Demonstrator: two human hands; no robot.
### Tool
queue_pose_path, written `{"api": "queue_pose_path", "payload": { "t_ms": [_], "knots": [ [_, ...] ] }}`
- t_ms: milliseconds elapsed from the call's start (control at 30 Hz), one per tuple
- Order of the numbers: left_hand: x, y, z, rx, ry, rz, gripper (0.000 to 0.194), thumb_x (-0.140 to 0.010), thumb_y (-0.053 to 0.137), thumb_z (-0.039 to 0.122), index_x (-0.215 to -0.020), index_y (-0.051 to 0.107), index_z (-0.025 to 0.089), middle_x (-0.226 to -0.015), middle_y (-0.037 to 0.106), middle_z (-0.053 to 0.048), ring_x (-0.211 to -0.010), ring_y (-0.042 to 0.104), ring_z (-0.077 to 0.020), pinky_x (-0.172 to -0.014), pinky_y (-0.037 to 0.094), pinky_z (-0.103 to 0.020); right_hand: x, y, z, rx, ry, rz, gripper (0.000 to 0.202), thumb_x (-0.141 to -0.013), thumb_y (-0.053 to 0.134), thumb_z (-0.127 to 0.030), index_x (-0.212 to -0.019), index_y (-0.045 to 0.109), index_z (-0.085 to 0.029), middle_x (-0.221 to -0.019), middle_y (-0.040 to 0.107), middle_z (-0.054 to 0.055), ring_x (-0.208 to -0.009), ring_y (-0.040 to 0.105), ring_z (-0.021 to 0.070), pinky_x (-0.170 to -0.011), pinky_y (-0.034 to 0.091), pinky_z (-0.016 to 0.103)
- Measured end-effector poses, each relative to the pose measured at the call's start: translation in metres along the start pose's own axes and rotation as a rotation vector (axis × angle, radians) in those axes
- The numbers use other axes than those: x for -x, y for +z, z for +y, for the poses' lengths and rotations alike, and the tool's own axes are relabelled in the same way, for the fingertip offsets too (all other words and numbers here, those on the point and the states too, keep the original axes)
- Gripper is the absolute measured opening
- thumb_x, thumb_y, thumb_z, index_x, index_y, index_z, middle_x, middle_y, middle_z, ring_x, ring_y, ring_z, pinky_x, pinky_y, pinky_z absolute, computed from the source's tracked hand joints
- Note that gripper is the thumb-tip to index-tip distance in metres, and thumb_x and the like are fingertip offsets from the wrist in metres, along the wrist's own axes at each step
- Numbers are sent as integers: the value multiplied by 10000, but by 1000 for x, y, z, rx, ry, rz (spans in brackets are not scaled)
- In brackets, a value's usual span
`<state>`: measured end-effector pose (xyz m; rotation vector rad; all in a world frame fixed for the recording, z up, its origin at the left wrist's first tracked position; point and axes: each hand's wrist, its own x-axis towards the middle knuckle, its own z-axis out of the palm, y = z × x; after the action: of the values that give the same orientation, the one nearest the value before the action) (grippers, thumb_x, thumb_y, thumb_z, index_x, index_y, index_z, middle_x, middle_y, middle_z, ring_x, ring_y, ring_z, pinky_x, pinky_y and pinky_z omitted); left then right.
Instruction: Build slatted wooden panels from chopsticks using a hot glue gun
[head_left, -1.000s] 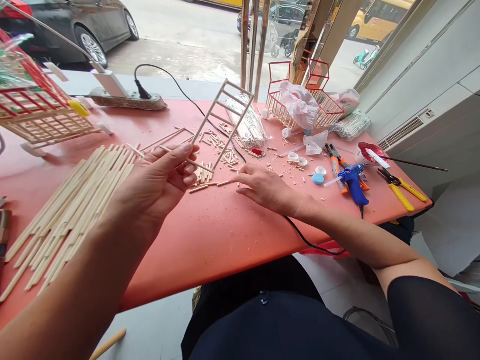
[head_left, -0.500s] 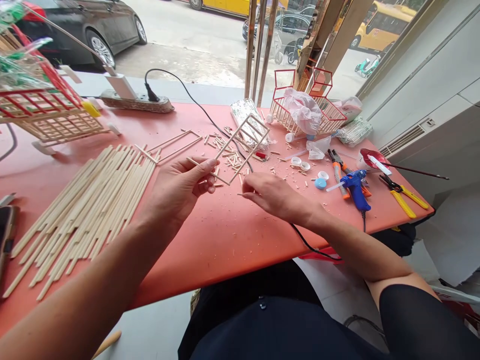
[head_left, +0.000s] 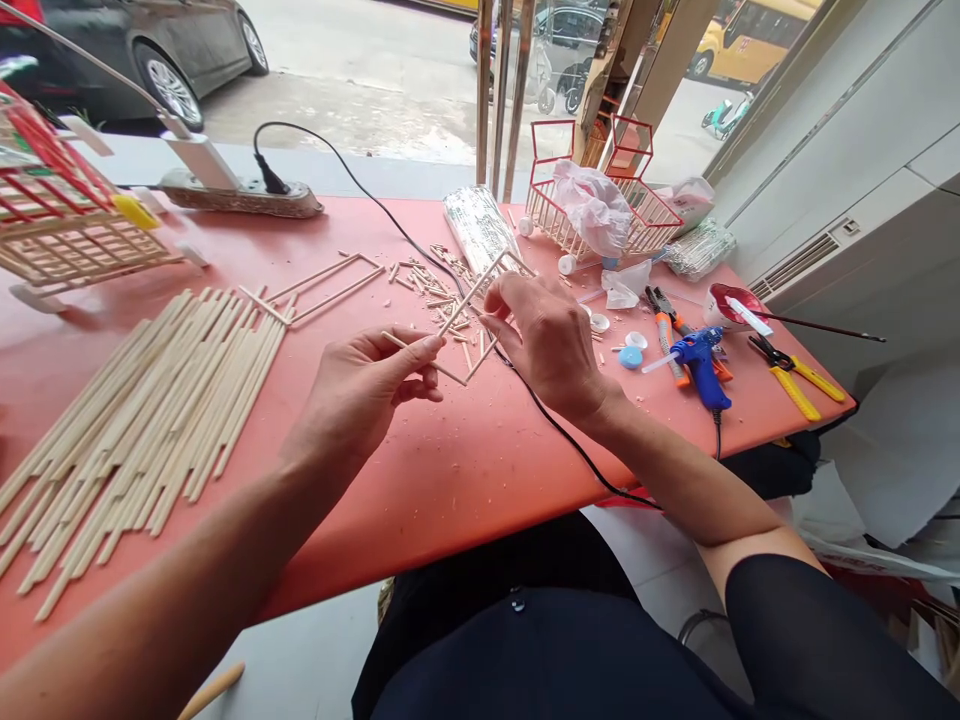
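Many long pale sticks (head_left: 157, 420) lie in a loose layer on the pink table (head_left: 405, 510) at the left of the head view. Beside them rests another stick frame (head_left: 330, 303), and short cut pieces (head_left: 431, 285) are scattered just beyond the hands. A black cord (head_left: 375, 198) runs across this stretch and passes below the right hand (head_left: 551, 345). Farther back are a shiny wrapped bundle (head_left: 480, 225) and a red-edged basket (head_left: 649, 225); to the right, a blue glue gun (head_left: 703, 365) and yellow-handled pliers (head_left: 799, 378).

The held frame (head_left: 472, 293) is raised above the table, between the hands. It is thin, pale and tilted, with straight rails joined at corners; one end stick juts past a rail. The left hand (head_left: 367, 385) pinches that end between thumb and fingers. The right hand, fingers bent, covers the frame's right side; its exact grip I cannot tell.
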<state>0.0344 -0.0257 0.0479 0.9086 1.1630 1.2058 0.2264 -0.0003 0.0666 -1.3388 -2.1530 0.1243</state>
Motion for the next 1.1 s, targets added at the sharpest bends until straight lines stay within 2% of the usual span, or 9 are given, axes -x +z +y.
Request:
{"api": "queue_pose_path", "payload": {
  "t_ms": [100,333,567,833,1100],
  "knots": [
    [2,1,1,-4,-5,-16,277,-634,948,326,-742,753,161,-660,640,12,-587,602,-105,-548,565,-218,1,4,1,55,-24,1,145,-1067,560,-171,-1031,699,-186,-955,673,77,-1019,544,256,-1010,431,428],
    [3,1,0,-24,-1,-31,251,-658,935,318,-737,755,162,-664,640,6,-586,592,-104,-548,574,-221,5,7,4,229,-100,-1,180,-1095,534,-206,-1041,702,-168,-988,732,98,-980,560,253,-933,411,376],
    [1,1,-1,-30,-14,-30,253,-653,940,307,-745,755,162,-654,642,12,-589,596,-104,-538,571,-213,8,10,10,280,-157,41,194,-1103,550,-248,-1033,713,-170,-945,746,85,-951,577,247,-886,400,368],
    [2,2,-2,-73,-9,-36,202,-663,908,271,-722,749,163,-660,639,11,-587,602,-110,-528,575,-220,6,6,14,59,-120,-8,85,-1049,635,-193,-997,702,-195,-925,719,35,-928,591,217,-876,455,358],
    [0,1,-2,-93,-18,-48,167,-703,871,250,-744,743,151,-635,640,20,-527,618,-111,-531,587,-248,7,5,19,-88,-112,-34,84,-1011,650,-145,-972,699,-202,-911,692,26,-927,619,215,-920,497,410]
  ]
}}
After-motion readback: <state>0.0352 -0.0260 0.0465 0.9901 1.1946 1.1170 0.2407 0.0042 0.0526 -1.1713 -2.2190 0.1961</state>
